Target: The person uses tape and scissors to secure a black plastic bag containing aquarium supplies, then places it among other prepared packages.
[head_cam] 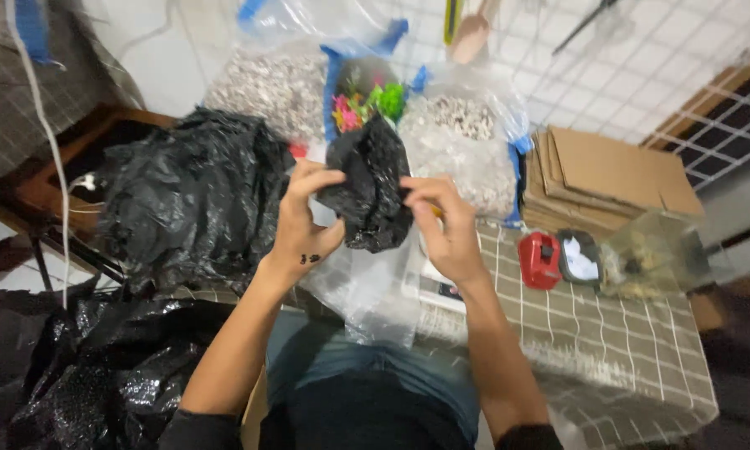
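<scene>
Black plastic bag (366, 187), red tape dispenser (540, 260), grey checked tablecloth (608, 333).

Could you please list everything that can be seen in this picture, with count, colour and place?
small black plastic bag: one, black, held up between both hands at centre
large black plastic bags: at least two, black, heaped at left and lower left
clear bags of gravel: two or more, whitish-grey contents, behind the hands
plastic plants: a bunch, pink and green, between the gravel bags
clear plastic bag: one, transparent, below the hands
cardboard sheets: a stack, brown, right
tape dispenser: one, red, on the checked tablecloth
clear container: one, far right, blurred
left hand: grips the small bag
right hand: pinches the small bag
</scene>
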